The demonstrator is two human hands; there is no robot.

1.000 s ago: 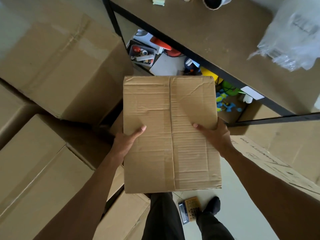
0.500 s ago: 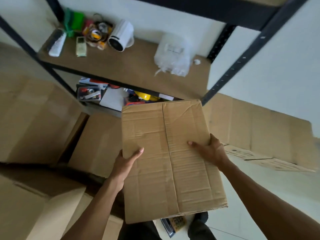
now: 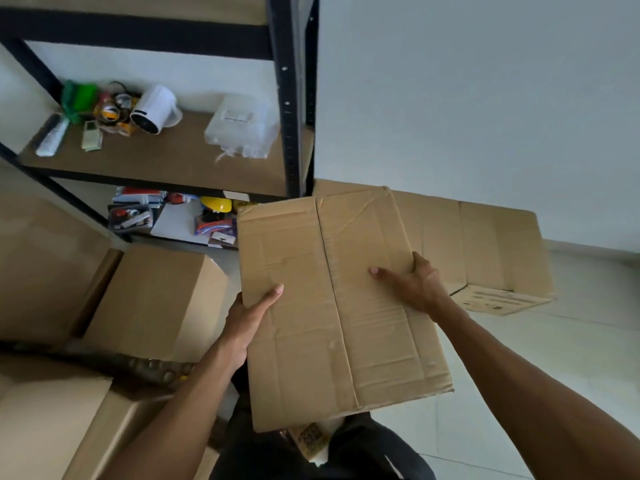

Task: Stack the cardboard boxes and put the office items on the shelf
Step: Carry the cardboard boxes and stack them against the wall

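Cardboard box (image 3: pixel 339 303) held in air before shelf (image 3: pixel 166 157), long axis running away from person, far end tilted slightly right. Left hand (image 3: pixel 247 320) grips left edge, thumb on top; right hand (image 3: pixel 417 285) grips right edge likewise. One box (image 3: pixel 485 244) on floor at right, several stacked at left.

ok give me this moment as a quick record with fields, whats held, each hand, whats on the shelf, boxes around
held: cardboard box, flaps closed, carried in the air in front of the person
left hand: grips the box's left edge, thumb on top
right hand: grips the box's right edge, thumb lying on top
shelf: white mug on its side, clear plastic bag, tape rolls
nearby boxes: flat box on the floor by the wall, box stack at left
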